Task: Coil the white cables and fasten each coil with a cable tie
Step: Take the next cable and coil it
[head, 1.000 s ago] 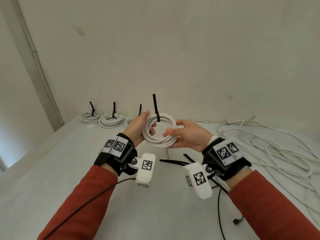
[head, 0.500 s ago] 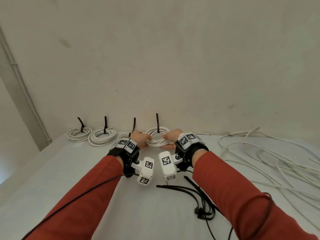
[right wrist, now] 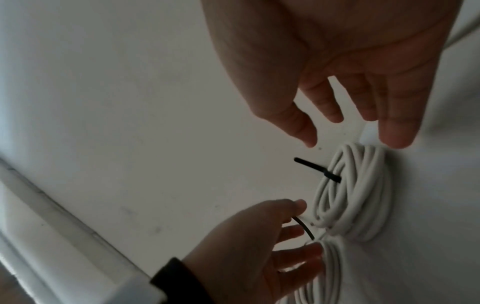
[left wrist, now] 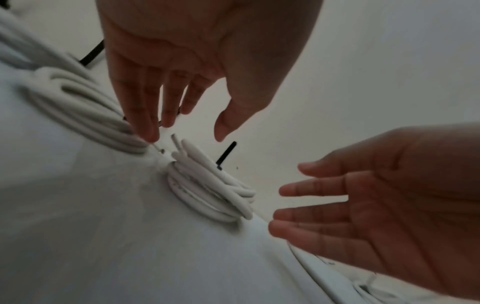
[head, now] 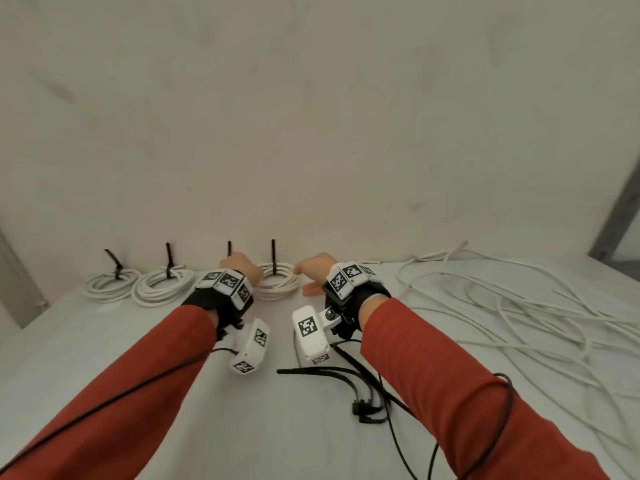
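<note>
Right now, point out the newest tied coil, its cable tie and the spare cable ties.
newest tied coil (head: 277,284), head view, on its front loops.
cable tie (head: 273,254), head view, on its upright tail.
spare cable ties (head: 332,371), head view, on the bundled straps.

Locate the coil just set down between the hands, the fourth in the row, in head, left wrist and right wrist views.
Head: newest coil lies by the wall, centre, between left hand and right hand.
Left wrist: coil mid-frame, below the left hand's fingertips, left of the right hand.
Right wrist: coil right of centre, under the right hand's fingers.
Shared landmark: its upright black cable tie.
</note>
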Available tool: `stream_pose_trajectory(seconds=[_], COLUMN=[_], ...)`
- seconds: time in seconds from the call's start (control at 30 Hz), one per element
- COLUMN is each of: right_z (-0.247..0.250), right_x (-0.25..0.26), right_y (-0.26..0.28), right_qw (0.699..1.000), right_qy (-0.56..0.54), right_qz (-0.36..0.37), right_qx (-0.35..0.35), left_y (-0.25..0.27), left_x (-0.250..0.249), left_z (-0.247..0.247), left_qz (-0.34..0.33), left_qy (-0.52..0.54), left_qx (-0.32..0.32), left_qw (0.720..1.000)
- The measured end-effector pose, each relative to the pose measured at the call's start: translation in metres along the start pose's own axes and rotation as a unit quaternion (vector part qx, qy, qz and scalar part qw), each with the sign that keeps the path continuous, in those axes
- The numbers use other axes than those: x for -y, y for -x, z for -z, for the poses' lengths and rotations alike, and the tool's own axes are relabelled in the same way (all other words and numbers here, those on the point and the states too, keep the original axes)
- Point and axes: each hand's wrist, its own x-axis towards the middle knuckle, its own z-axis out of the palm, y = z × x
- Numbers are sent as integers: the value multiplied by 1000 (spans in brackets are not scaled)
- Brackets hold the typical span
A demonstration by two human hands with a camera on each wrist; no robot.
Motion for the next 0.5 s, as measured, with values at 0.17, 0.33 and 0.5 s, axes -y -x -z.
stream_pose_trajectory(seconds=[0.17, 0.33, 0.5], right_z=[47, 94, 115], right_x=[-40, -112, -173], right_y=[46, 110, 181], right_qw=[996, 989, 986], right_qy=[-74, -9, 123], right_qz=[-10, -64, -81], right_qx=[-57, -136, -81], left_y=[29, 107, 186], left_x=[-24, -70, -103], left_z=[-4, -20, -56], left_qz=[-195, -387, -517], left_qy=[36, 48, -18], left_qx=[-55, 35, 159], left_qw=[978, 920, 841])
